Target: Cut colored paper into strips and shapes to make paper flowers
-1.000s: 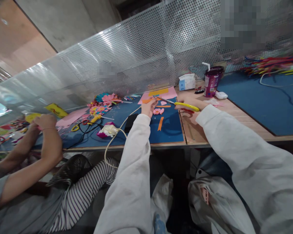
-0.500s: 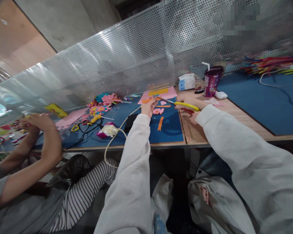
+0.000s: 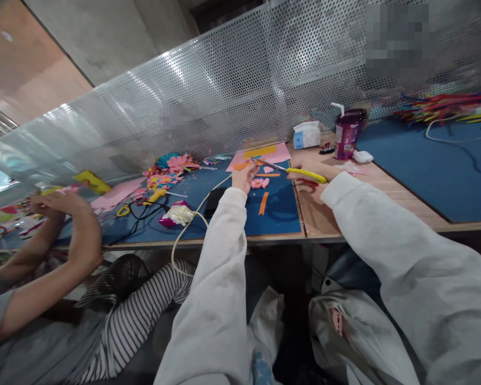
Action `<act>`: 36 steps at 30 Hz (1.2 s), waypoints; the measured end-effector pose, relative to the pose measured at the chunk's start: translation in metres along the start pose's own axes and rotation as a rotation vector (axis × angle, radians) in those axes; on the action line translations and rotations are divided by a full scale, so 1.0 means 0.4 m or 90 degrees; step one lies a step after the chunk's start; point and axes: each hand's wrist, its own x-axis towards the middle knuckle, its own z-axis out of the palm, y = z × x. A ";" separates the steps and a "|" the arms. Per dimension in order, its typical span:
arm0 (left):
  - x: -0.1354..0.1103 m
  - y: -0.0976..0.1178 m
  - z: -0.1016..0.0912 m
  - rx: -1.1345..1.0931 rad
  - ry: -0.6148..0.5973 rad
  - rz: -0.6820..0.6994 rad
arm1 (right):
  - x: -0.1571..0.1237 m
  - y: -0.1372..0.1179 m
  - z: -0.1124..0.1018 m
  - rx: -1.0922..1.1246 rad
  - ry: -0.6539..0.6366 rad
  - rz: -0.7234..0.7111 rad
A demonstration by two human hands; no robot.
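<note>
My right hand (image 3: 302, 167) grips yellow-handled scissors (image 3: 308, 174), their metal blades pointing left. The blade tips reach the fingertips of my left hand (image 3: 244, 177). My left hand is closed in a pinch, with a piece of orange paper (image 3: 239, 167) at its fingers; a small teal bit shows by the blade tips. Just below lies a pink paper flower (image 3: 258, 183). An orange paper strip (image 3: 263, 203) rests nearer me on the blue mat (image 3: 281, 214). Behind my hands is a pink sheet (image 3: 281, 153) with a yellow piece (image 3: 260, 152) on it.
To the left are a glue gun (image 3: 156, 195), a power strip (image 3: 178, 214) with a cord, and paper flowers (image 3: 172, 170). A purple cup (image 3: 348, 135) with a straw and a tissue pack (image 3: 307, 135) stand right. A co-worker's hands (image 3: 60, 202) are far left, before a perforated metal screen (image 3: 232, 91).
My hands and the scissors look almost the same as before. The co-worker's hands at far left have shifted slightly.
</note>
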 end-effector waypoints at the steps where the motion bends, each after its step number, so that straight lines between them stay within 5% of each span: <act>1: 0.001 -0.001 -0.001 0.002 -0.001 0.000 | -0.003 -0.003 -0.001 -0.007 0.003 -0.005; 36: 0.005 -0.004 -0.004 0.003 -0.018 -0.001 | -0.008 0.007 -0.005 -0.059 0.027 -0.058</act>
